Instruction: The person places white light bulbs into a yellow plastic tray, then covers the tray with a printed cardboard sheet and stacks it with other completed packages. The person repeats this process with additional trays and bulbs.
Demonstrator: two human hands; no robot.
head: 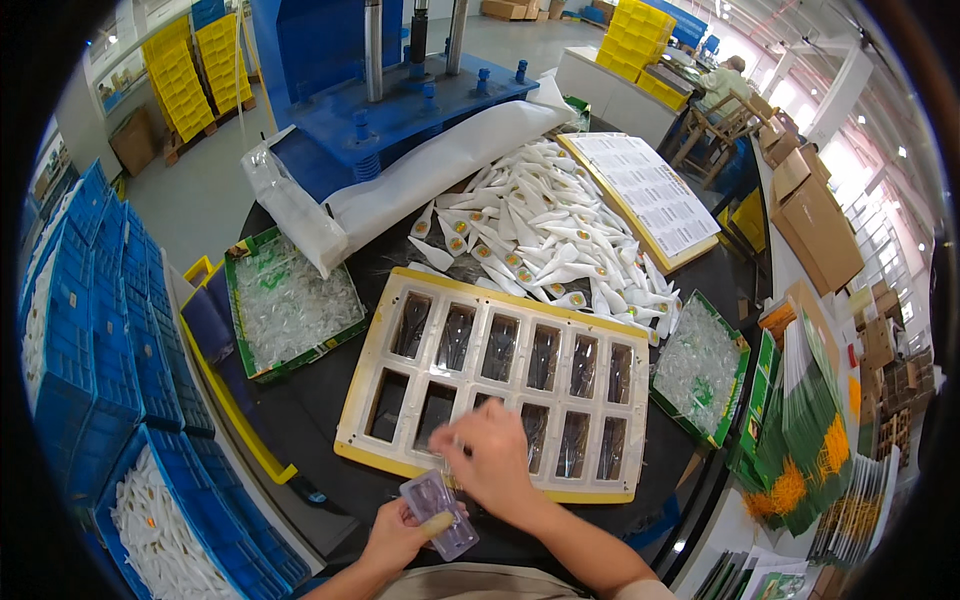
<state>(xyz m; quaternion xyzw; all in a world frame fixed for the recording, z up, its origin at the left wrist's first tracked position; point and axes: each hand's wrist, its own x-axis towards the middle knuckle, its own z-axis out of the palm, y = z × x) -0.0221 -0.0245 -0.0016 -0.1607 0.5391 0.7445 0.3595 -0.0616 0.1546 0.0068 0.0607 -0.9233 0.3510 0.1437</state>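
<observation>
A stack of clear plastic blister shells (441, 517) is held in my left hand (397, 531), near the tray's front edge. Over the lower row of a white and yellow tray fixture (492, 491) hovers my right hand (487, 457); it is slightly blurred, and whether its fingers hold anything is unclear. Rectangular pockets in two rows fill the fixture. Clear shells show in many pockets, while the two at the lower left (388, 405) look dark, without a visible shell. Behind the fixture lies a heap of white pointed plastic pieces (525, 217) with small colored stickers.
Green-edged boxes of clear small parts stand left (292, 307) and right (697, 367). A blue press (420, 97) is behind, beside a board with printed sheets (645, 195). Blue crates (202, 517) line the left. A person (724, 82) sits at the back right.
</observation>
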